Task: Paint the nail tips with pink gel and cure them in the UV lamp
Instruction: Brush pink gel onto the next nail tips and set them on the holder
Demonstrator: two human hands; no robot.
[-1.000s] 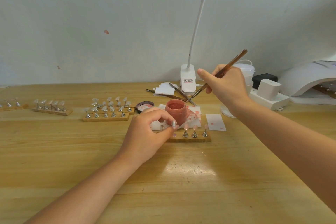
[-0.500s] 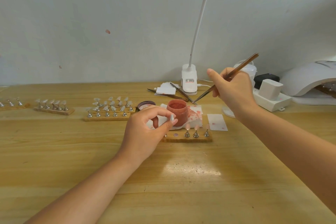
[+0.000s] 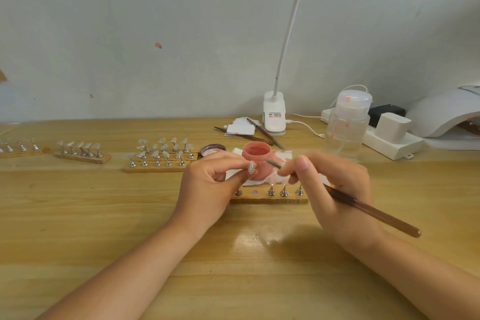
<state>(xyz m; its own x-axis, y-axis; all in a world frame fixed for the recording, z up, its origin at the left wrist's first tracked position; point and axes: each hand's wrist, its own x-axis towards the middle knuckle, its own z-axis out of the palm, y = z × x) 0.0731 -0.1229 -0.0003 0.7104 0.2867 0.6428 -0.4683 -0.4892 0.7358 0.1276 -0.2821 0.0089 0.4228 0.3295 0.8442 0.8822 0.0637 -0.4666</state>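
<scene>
The right hand [image 3: 335, 189] blurs as it grips the brush [image 3: 363, 209], whose bristle end is hard to make out near the pink gel jar [image 3: 257, 157]. The left hand [image 3: 210, 187] pinches a nail tip [image 3: 251, 167] beside the jar. The UV lamp [image 3: 446, 114] is cut off at right on the wooden tabletop [image 3: 104, 215], under a pale wall.

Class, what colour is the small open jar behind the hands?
Pink, seen in the head view: the jar.

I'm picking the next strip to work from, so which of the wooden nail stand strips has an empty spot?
The nearest wooden strip, just beyond the hands: one bare round spot sits between its metal stands. The others look fully filled.
</scene>
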